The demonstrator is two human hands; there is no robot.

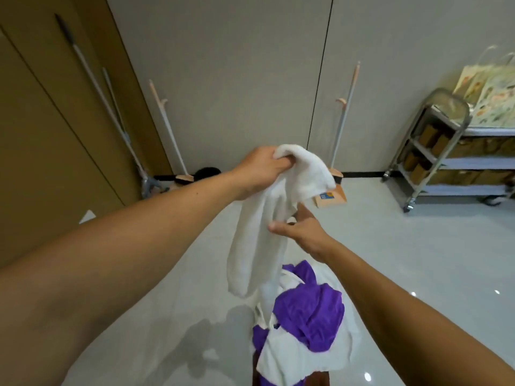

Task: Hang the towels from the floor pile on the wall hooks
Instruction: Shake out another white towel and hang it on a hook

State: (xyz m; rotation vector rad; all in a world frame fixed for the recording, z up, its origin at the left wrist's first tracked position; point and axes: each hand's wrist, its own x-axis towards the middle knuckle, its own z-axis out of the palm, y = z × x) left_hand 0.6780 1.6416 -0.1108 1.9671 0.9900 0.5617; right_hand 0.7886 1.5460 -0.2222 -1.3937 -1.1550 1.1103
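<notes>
One soft white cloth towel (259, 246) is lifted: left hand (262, 171) grips its top, spread right hand (303, 232) touches it. Next, find an edge.

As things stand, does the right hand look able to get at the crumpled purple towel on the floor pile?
Likely yes: the right hand is open, and the crumpled purple towel lies uncovered on top, below it.

Pale floor (404, 260): a pile (303, 324) of white and purple towels below the right hand (302, 232), a dustpan (331, 197) beyond it, a cart (446, 151) well to its right.
</notes>
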